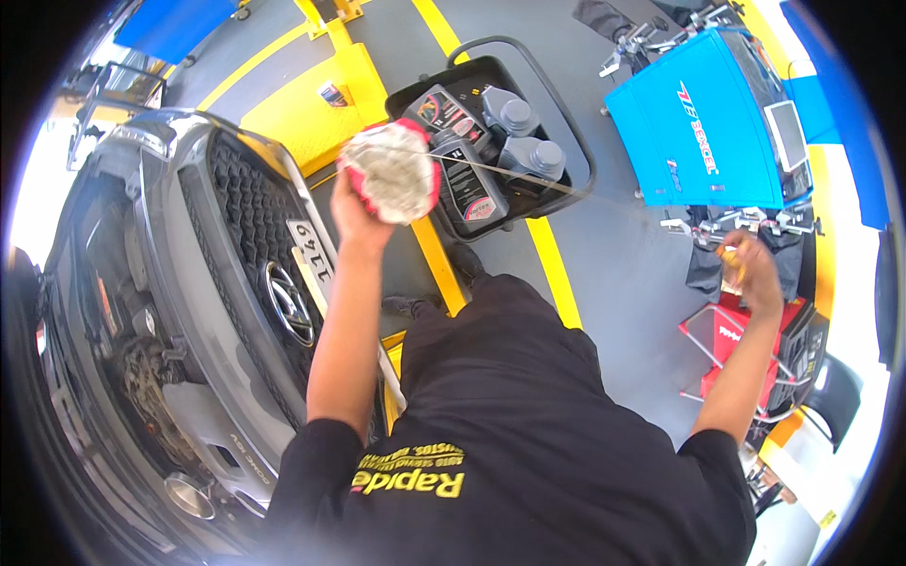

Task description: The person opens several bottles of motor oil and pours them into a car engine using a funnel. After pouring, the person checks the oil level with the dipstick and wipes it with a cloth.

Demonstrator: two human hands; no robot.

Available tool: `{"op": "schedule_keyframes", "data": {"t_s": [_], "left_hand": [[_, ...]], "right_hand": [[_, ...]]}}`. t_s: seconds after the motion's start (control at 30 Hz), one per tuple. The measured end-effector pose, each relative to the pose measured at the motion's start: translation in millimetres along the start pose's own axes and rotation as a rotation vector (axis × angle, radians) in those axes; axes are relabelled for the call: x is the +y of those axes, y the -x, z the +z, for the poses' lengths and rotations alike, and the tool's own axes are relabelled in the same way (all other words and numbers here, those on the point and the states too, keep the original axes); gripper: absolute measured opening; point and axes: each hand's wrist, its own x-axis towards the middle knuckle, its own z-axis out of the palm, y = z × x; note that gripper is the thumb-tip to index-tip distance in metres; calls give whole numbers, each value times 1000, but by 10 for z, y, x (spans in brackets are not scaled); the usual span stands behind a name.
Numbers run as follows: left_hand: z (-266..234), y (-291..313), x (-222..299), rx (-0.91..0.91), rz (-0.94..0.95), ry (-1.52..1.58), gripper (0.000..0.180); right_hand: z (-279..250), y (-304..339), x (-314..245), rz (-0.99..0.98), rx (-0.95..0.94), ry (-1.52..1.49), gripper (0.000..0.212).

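Note:
My left hand [360, 215] is closed around a bunched red and whitish rag [389, 172], held up in front of the car's grille. Out to the right, my right hand [758, 274] grips the yellow-orange handle [731, 258] of an oil dipstick. The dipstick's thin rod stretches across between my hands, and its far end meets the rag. Whether the rag is pinched around the rod cannot be made out. Behind the rag, a black carrying tray [479, 236] holds several grey plastic oil bottles [462, 179].
On my left stands a grey car [212, 311] with its engine bay exposed. Yellow lift parts [307, 104] cross the grey floor by my feet. A blue-covered machine [698, 123] with metal clamps stands at the far right, and a red case [736, 349] lies below it.

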Motion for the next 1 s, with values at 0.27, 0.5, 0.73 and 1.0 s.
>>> {"op": "schedule_keyframes", "data": {"t_s": [0.27,0.5,0.73,1.0], "left_hand": [[347,-724,-1307,-109,-344,21,58],[215,-653,-1255,-106,-336,-218,40],[300,-416,-961,-149,-109,-320,26],[409,-307,-771,-105,-110,-278,28]], "right_hand": [[1409,876,1149,513,-49,-23,40],[2057,496,1704,616,-197,47,23],[2082,299,1891,660,-232,64,23],[2155,106,1941,594,-287,110,21]]}}
